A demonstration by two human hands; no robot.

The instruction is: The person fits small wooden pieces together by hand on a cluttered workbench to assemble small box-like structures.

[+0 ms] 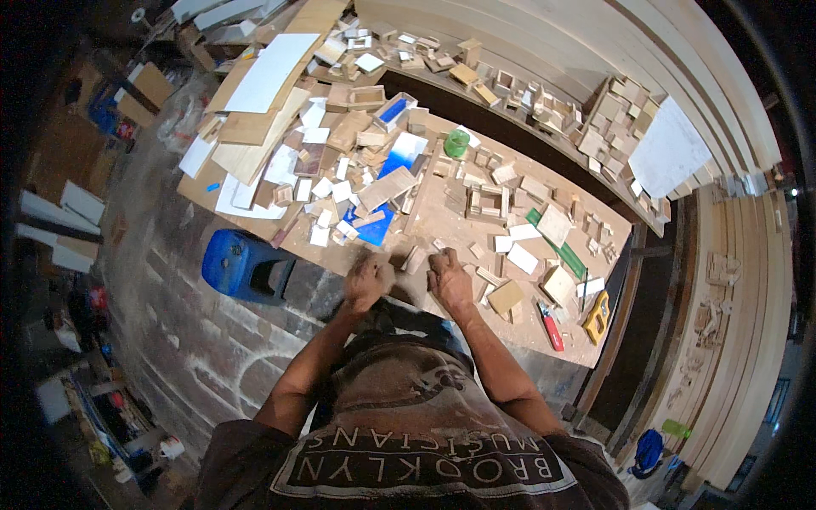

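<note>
At the near edge of the worktable (331,259), my left hand (365,282) is closed and slightly blurred. A pale piece shows at its fingers, too smeared to name. My right hand (449,279) rests at the same edge with its fingers curled; what they hold, if anything, is hidden. Between the two hands is a small wooden block (414,259), close to the right fingertips. Just beyond, a wooden strip (369,219) lies on a blue sheet (374,231). Farther out stands a small open wooden frame (488,204).
Wood offcuts cover much of the table. A green jar (456,144) stands at the back. To the right lie a red-handled cutter (551,327) and a yellow-handled saw (597,318). A blue plastic stool (234,263) stands left. Behind runs a shelf of small wooden pieces (557,110).
</note>
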